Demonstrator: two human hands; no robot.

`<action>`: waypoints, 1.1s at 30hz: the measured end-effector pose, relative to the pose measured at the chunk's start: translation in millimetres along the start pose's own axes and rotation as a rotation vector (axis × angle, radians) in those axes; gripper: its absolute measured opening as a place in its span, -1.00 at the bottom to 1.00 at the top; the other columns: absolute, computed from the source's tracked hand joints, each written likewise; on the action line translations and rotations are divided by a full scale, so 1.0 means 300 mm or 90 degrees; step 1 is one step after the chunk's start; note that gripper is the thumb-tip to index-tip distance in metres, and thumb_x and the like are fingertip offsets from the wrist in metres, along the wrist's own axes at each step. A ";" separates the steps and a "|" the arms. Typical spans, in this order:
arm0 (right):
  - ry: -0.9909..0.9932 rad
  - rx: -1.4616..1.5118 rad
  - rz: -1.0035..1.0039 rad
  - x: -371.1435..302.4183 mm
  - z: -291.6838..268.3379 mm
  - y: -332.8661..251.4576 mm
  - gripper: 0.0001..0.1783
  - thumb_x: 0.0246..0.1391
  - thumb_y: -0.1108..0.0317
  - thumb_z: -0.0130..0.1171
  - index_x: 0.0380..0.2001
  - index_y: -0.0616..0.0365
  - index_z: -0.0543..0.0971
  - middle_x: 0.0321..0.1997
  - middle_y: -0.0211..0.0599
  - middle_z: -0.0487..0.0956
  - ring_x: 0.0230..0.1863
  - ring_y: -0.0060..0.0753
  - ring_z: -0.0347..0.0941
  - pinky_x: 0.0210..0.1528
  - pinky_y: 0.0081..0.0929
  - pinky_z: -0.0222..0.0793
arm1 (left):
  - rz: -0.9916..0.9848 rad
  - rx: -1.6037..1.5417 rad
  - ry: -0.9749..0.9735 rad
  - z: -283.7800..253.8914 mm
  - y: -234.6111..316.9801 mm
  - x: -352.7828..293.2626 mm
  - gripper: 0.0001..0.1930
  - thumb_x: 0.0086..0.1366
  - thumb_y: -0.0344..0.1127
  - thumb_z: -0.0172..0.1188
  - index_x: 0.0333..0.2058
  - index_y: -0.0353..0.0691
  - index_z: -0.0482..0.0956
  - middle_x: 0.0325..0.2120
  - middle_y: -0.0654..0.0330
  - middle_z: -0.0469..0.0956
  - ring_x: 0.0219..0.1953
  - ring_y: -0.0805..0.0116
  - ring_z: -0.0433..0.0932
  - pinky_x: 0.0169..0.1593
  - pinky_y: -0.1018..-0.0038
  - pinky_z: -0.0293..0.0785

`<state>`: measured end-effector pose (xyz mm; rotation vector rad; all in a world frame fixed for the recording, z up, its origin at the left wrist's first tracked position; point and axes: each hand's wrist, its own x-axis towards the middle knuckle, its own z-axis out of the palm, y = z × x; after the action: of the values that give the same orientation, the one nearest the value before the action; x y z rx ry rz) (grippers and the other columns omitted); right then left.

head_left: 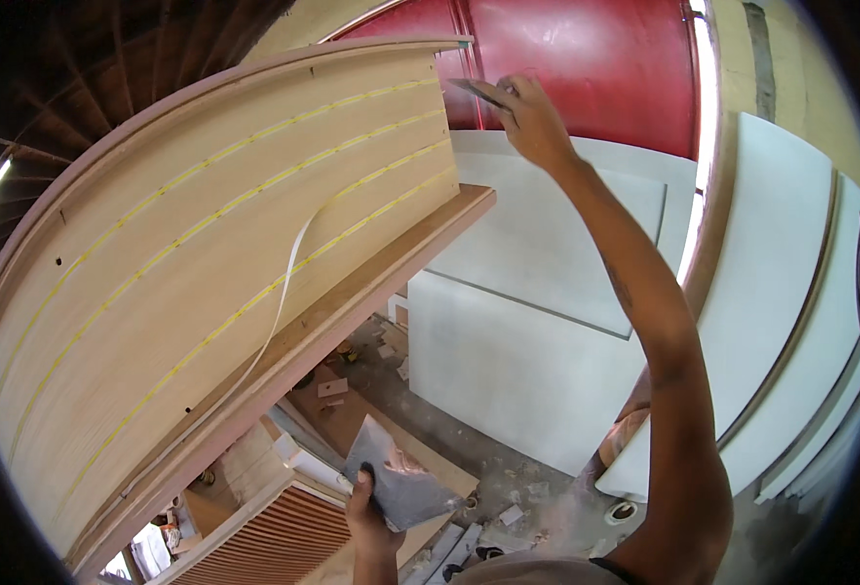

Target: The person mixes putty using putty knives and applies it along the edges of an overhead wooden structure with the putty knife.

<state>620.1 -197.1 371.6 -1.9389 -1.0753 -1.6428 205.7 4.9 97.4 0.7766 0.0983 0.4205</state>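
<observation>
Clasping a grey plate (408,482), the left hand (371,529) rests its thumb against it. The right hand (537,125), raised near the wooden panel (206,261), curls round a flat-bladed tool (483,93).

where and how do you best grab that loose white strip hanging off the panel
Probably pinch the white strip across its width, coming from the front and right, in the hanging stretch above the ledge. There it seems to bow away from the panel, leaving room behind; farther down it lies along the ledge, likely harder to get under.
</observation>
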 end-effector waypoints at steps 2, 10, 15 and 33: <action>0.055 0.113 -0.029 -0.066 -0.070 -0.150 -0.51 0.14 0.45 0.09 0.16 -0.15 0.51 -0.15 -0.17 0.44 -0.13 -0.10 0.36 -0.01 -0.23 0.35 | 0.003 -0.014 0.002 0.056 0.000 0.012 -0.48 0.30 -0.02 0.14 0.08 -0.27 0.35 -0.14 0.11 0.49 -0.10 0.21 0.52 -0.01 0.25 0.47; -0.106 0.442 -0.340 -0.448 -0.404 -0.651 -0.47 0.11 0.28 0.17 0.19 -0.21 0.46 -0.14 -0.40 0.45 -0.16 -0.40 0.45 -0.07 -0.54 0.50 | 0.051 -0.167 -0.025 0.411 0.022 0.058 -0.59 0.41 -0.04 -0.01 0.05 -0.22 0.39 -0.18 0.16 0.53 -0.14 0.35 0.55 -0.09 0.41 0.51; -0.336 0.208 -0.152 -0.546 -0.288 -0.510 -0.51 0.11 0.38 0.17 0.15 0.01 0.49 -0.22 -0.34 0.45 -0.34 -0.44 0.45 -0.31 -0.52 0.50 | 0.129 -0.012 -0.088 0.302 0.021 0.011 -0.54 0.37 0.03 0.03 0.03 -0.23 0.38 -0.21 0.18 0.51 -0.20 0.34 0.54 -0.16 0.40 0.50; 0.101 1.270 0.660 0.191 0.057 0.223 -0.76 0.27 0.49 -0.10 -0.13 0.49 0.44 -0.13 0.08 0.54 -0.26 -0.34 0.50 -0.33 -0.62 0.56 | -0.038 0.042 0.067 0.081 -0.072 -0.018 -0.51 0.32 -0.12 0.13 0.09 -0.33 0.36 -0.09 0.05 0.53 -0.06 0.16 0.55 0.05 0.25 0.49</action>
<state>683.0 -210.0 434.4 -0.5514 -0.6889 0.1854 213.8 -26.8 99.3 0.8146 0.2344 0.4024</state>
